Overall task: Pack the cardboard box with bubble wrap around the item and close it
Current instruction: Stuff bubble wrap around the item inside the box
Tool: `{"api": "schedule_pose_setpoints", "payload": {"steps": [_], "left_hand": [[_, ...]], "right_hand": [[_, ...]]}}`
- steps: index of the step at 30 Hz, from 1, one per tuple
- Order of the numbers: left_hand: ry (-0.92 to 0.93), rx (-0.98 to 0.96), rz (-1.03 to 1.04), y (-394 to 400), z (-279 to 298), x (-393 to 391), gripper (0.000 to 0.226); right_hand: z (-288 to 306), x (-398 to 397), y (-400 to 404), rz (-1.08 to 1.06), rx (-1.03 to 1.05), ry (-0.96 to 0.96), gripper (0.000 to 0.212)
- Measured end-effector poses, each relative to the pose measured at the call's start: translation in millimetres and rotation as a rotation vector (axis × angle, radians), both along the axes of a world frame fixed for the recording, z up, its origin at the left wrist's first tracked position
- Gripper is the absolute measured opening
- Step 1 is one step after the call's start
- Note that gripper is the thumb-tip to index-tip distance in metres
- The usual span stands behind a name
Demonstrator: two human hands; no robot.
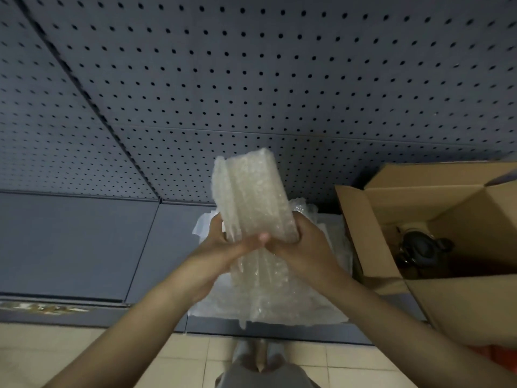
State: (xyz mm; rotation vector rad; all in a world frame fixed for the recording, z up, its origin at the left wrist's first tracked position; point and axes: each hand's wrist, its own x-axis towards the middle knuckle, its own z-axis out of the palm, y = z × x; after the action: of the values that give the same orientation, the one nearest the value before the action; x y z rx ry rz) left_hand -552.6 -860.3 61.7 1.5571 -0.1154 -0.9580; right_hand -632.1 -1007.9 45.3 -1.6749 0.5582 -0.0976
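Both hands grip a folded bundle of clear, cloudy bubble wrap at the centre of the view. The left hand clasps it from 9 o'clock and the right hand from 3 o'clock, fingers closed around its middle. The bundle stands nearly upright, its thick folded top at 12 o'clock and a looser crinkled tail hanging toward 6 o'clock. More wrap lies on the dark grey shelf beneath. At 3 o'clock sits an open brown cardboard box, flaps raised, with a black rounded item inside.
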Motion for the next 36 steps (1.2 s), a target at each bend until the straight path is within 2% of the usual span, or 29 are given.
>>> {"api": "schedule_pose_setpoints", "payload": {"steps": [3,5,8,11,14,21,25,28,32,35,36], "left_hand": [[-0.050,0.059,0.146,-11.7,-5.7,-3.2,0.077],[-0.031,0.033,0.175,-12.5,-6.8,-3.2,0.054],[0.011,-0.007,0.223,-11.8,-5.7,-5.2,0.036],[0.041,-0.039,0.290,-12.4,-6.1,-6.2,0.034],[0.053,-0.060,0.303,-15.3,-6.5,-10.5,0.035],[0.020,-0.107,0.410,-28.5,-3.2,-22.4,0.038],[-0.009,-0.172,0.406,-33.0,6.3,-30.5,0.033],[0.023,-0.243,0.316,-31.7,11.1,-30.7,0.019],[0.075,-0.302,0.194,-26.4,13.4,-28.2,0.025],[0.066,-0.291,0.203,-27.6,9.6,-25.6,0.057],[0.062,-0.289,0.220,-28.6,7.7,-24.5,0.060]], "right_hand": [[6.1,-6.3,1.0,-0.089,-0.192,-0.055,0.049],[10.7,-9.5,-1.5,-0.130,-0.305,-0.083,0.058],[18.3,-18.7,-1.8,-0.130,-0.227,-0.108,0.065],[21.8,-31.3,4.2,-0.105,-0.188,-0.134,0.056],[18.0,-35.6,8.3,-0.205,-0.254,-0.172,0.050],[7.1,-20.8,5.0,-0.386,-0.572,-0.344,0.041],[-0.5,-10.3,3.0,-0.370,-0.977,-0.463,0.031],[-6.1,-7.8,2.3,-0.332,-1.158,-0.497,0.024],[-8.7,-8.5,3.1,-0.212,-1.221,-0.484,0.006],[-10.9,-9.5,2.7,-0.089,-1.207,-0.426,0.003],[-12.1,-10.8,2.6,-0.045,-1.187,-0.406,0.008]]}}
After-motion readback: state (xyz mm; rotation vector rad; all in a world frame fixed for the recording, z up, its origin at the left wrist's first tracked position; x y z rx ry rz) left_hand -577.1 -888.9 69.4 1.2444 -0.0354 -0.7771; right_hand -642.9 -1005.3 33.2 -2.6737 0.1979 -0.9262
